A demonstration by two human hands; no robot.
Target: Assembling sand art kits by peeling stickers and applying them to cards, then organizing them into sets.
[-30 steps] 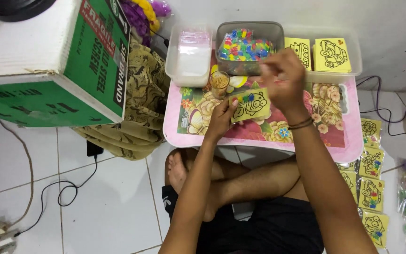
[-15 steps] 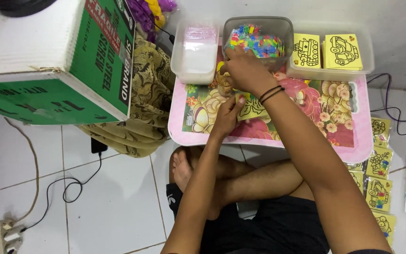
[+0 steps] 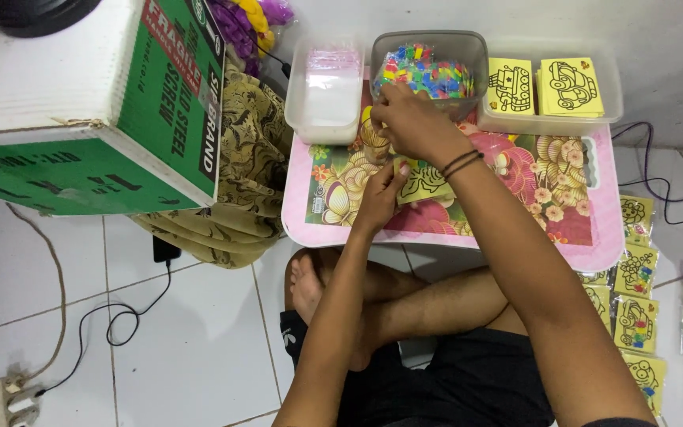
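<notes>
Pinning yellow picture card at tabletop middle, left hand lying flat, fingers apart; right hand pinching together at far edge beside bin of coloured pieces. Risk: card sliding, small pieces spilling if bin is being nudged.

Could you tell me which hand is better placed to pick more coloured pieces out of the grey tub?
The right hand: it is at the front rim of the grey tub of coloured pieces. The left hand is lower, resting on the yellow card on the pink tray.
</notes>
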